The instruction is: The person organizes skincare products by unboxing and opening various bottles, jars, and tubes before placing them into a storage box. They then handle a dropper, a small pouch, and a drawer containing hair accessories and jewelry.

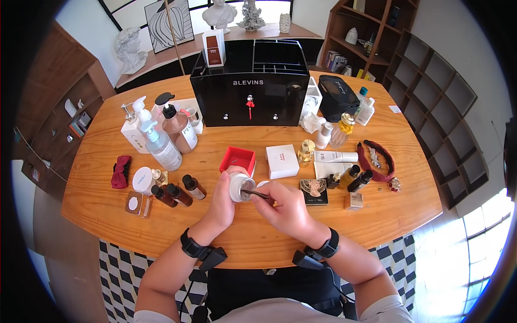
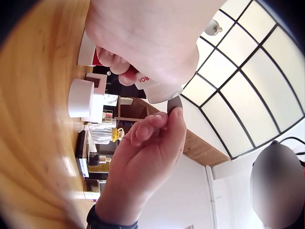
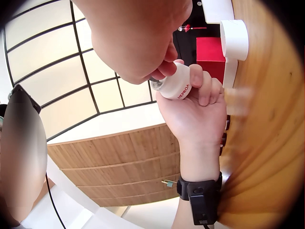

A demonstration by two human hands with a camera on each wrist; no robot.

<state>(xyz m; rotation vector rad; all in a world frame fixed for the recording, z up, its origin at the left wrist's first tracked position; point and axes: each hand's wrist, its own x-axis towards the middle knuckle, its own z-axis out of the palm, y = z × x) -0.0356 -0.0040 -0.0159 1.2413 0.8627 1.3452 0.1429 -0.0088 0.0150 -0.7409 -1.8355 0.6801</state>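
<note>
My L fingers [image 3: 205,90] grip white jar [image 3: 175,85], R fingers [image 3: 167,68] pinch dark spatula [image 2: 174,103] at its mouth; I'd brace jar, scoop gently w/ light pressure.

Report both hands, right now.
Left hand: closed, holding a small white jar.
Right hand: closed, pinching a thin dark tool at the jar's open mouth.

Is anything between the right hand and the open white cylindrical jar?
No visible obstacle: only the small dark flat tool that the right hand pinches spans the gap, its tip at the uncovered mouth of the white cylindrical jar gripped in the left hand.
</note>
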